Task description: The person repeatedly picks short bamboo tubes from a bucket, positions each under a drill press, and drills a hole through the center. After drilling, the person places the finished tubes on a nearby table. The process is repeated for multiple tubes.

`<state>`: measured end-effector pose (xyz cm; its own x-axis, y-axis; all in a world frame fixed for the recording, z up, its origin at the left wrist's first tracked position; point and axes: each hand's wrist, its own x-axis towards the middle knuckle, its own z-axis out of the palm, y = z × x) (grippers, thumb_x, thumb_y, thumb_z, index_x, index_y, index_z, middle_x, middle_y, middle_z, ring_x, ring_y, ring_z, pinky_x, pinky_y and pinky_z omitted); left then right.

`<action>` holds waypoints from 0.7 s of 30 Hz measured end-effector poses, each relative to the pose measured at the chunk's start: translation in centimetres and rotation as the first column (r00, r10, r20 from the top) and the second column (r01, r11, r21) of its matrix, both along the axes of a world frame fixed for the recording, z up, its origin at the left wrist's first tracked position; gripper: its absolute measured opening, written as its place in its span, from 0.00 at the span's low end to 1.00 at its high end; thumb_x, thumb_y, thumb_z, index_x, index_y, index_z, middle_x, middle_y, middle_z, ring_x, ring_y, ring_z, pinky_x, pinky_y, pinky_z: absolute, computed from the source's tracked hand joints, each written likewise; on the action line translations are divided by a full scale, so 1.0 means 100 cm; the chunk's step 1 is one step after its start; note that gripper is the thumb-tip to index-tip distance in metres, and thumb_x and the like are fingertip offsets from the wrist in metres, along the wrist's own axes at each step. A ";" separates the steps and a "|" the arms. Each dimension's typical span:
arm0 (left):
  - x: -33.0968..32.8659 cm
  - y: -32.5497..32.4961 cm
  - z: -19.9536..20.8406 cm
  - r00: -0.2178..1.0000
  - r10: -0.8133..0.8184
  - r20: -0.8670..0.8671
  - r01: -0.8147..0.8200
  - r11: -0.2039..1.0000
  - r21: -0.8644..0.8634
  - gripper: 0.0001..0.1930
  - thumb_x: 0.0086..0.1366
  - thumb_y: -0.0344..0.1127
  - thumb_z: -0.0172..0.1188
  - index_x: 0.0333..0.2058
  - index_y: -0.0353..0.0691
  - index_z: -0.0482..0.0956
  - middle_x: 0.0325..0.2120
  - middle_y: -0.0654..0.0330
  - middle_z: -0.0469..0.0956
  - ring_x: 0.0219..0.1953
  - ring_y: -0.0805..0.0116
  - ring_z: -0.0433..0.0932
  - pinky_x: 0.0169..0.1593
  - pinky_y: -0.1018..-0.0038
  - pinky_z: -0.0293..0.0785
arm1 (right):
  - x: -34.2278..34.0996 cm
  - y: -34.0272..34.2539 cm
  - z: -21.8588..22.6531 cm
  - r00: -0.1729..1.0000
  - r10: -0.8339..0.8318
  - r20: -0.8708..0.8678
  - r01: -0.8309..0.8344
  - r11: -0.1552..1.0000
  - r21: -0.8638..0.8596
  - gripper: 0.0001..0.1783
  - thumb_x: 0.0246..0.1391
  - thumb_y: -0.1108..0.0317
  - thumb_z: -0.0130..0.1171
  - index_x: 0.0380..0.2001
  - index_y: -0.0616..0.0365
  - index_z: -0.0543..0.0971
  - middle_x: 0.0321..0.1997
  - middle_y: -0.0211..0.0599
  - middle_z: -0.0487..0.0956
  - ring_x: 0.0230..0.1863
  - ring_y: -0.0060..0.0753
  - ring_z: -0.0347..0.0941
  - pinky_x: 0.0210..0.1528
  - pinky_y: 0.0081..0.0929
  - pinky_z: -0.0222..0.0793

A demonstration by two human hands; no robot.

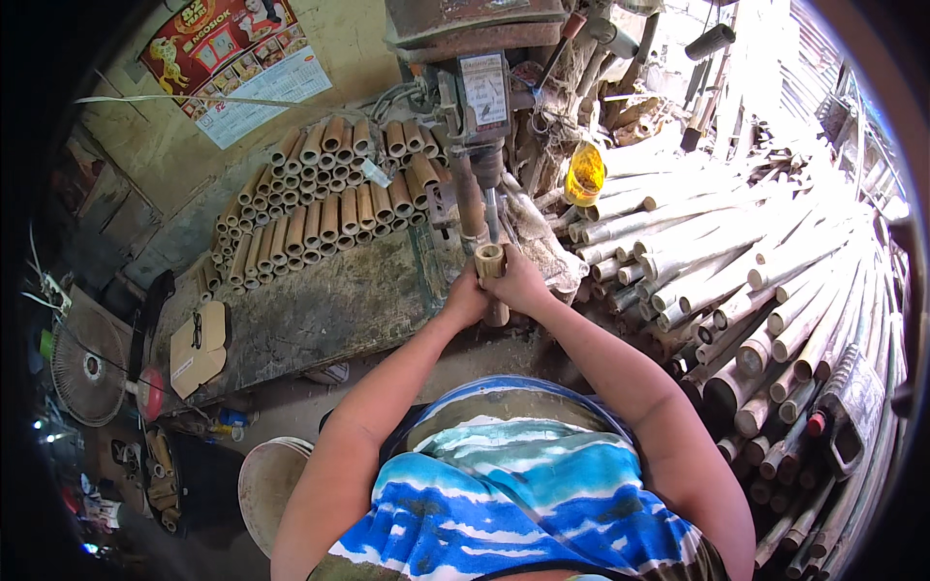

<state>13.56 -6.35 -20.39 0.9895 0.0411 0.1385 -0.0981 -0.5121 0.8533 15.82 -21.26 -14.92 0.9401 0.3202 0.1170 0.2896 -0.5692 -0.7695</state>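
Around the hands: drill press (pixel 475 34) rises just beyond both, its steel bit (pixel 492 215) hanging straight ahead of them, column (pixel 469 198) slightly to the left hand's side. These block anything directly forward. Ahead and left of the left hand, on a worn workbench (pixel 310 305), a stack of cut bamboo pieces (pixel 325 218), most with hollow ends facing the person. Farther left of that hand, a cardboard piece (pixel 199 360) with dark eyeglasses (pixel 197 330) on it; beyond the bench's left end, a fan (pixel 89 363). Behind the left hand, near the person's left forearm, a pale bucket (pixel 262 489).

Right of the right hand, a large heap of bamboo poles (pixel 678 271) fills that side; a yellow container (pixel 585 176) sits ahead-right, by the heap's near ends.

Bamboo tube (pixel 490 265): between the two hands, in front of the person, just below the drill. Long axis near upright; open ring end points up, toward the head. Lower part hidden by fingers. Contact with bit: cannot tell.

Left hand (pixel 467 298): fingers curled, gripping the tube's left side. Right hand (pixel 521 283): closed round its right side, thumb toward the person.
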 end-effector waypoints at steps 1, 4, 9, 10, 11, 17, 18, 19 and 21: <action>0.006 -0.002 0.008 0.999 -0.027 0.026 0.027 1.000 0.004 0.32 0.63 0.31 0.63 0.65 0.41 0.62 0.54 0.45 0.78 0.58 0.50 0.77 0.58 0.62 0.73 | 0.006 0.001 0.005 1.000 -0.017 0.019 0.017 1.000 -0.012 0.36 0.44 0.57 0.71 0.53 0.67 0.71 0.45 0.62 0.81 0.51 0.63 0.78 0.54 0.49 0.74; 0.021 -0.005 0.030 0.987 -0.077 0.144 0.080 0.997 -0.013 0.32 0.63 0.29 0.63 0.64 0.38 0.62 0.53 0.46 0.79 0.57 0.53 0.78 0.58 0.63 0.73 | 0.013 -0.004 0.021 0.995 -0.032 0.098 0.028 0.999 0.042 0.38 0.44 0.58 0.71 0.55 0.66 0.69 0.48 0.64 0.79 0.54 0.63 0.76 0.56 0.50 0.72; 0.022 -0.003 0.041 0.972 -0.088 0.216 0.118 0.984 -0.130 0.36 0.61 0.26 0.65 0.67 0.40 0.60 0.55 0.51 0.77 0.57 0.62 0.77 0.59 0.66 0.72 | 0.004 -0.008 0.042 0.986 -0.006 0.168 -0.009 0.996 0.085 0.32 0.49 0.67 0.65 0.57 0.63 0.66 0.50 0.63 0.78 0.54 0.66 0.74 0.56 0.53 0.70; 0.024 0.000 0.043 0.969 -0.084 0.233 0.117 0.985 -0.131 0.37 0.61 0.26 0.65 0.67 0.41 0.60 0.56 0.52 0.77 0.57 0.63 0.77 0.59 0.66 0.72 | 0.003 -0.005 0.044 0.984 -0.003 0.179 -0.015 0.995 0.102 0.31 0.49 0.68 0.64 0.56 0.63 0.66 0.49 0.63 0.78 0.54 0.67 0.74 0.55 0.54 0.70; 0.023 0.003 0.045 0.959 -0.081 0.272 0.114 0.987 -0.109 0.36 0.61 0.28 0.65 0.67 0.41 0.60 0.54 0.48 0.78 0.56 0.56 0.77 0.57 0.63 0.73 | 0.001 -0.001 0.045 0.982 0.000 0.190 -0.023 0.993 0.118 0.30 0.49 0.69 0.63 0.55 0.63 0.66 0.49 0.63 0.78 0.53 0.67 0.74 0.55 0.54 0.70; 0.018 0.013 0.058 0.930 -0.036 0.365 0.068 0.995 -0.074 0.34 0.60 0.31 0.64 0.64 0.43 0.60 0.51 0.41 0.79 0.54 0.41 0.79 0.52 0.56 0.76 | 0.014 0.021 0.046 0.962 -0.026 0.272 -0.020 0.986 0.168 0.25 0.48 0.70 0.63 0.51 0.61 0.70 0.42 0.59 0.79 0.47 0.64 0.76 0.48 0.53 0.71; 0.021 0.013 0.062 0.935 -0.029 0.355 0.053 0.997 -0.057 0.34 0.60 0.31 0.64 0.64 0.42 0.60 0.51 0.41 0.79 0.54 0.40 0.79 0.52 0.56 0.76 | 0.018 0.021 0.048 0.971 -0.025 0.239 -0.016 0.986 0.166 0.25 0.48 0.70 0.63 0.50 0.61 0.70 0.42 0.58 0.79 0.47 0.64 0.76 0.48 0.53 0.71; 0.023 0.012 0.066 0.938 -0.026 0.346 0.044 0.998 -0.044 0.34 0.60 0.32 0.63 0.64 0.42 0.60 0.50 0.41 0.79 0.53 0.39 0.79 0.52 0.56 0.76 | 0.020 0.020 0.049 0.969 -0.018 0.247 -0.019 0.989 0.147 0.24 0.49 0.70 0.63 0.49 0.62 0.69 0.42 0.60 0.79 0.47 0.66 0.76 0.48 0.54 0.71; 0.027 0.007 0.074 0.954 -0.038 0.298 0.032 0.999 0.027 0.33 0.61 0.33 0.63 0.64 0.42 0.60 0.49 0.40 0.80 0.52 0.38 0.79 0.52 0.55 0.76 | 0.024 0.013 0.053 0.962 -0.013 0.273 -0.020 0.993 0.116 0.23 0.49 0.72 0.62 0.48 0.63 0.67 0.42 0.62 0.80 0.48 0.70 0.75 0.50 0.57 0.71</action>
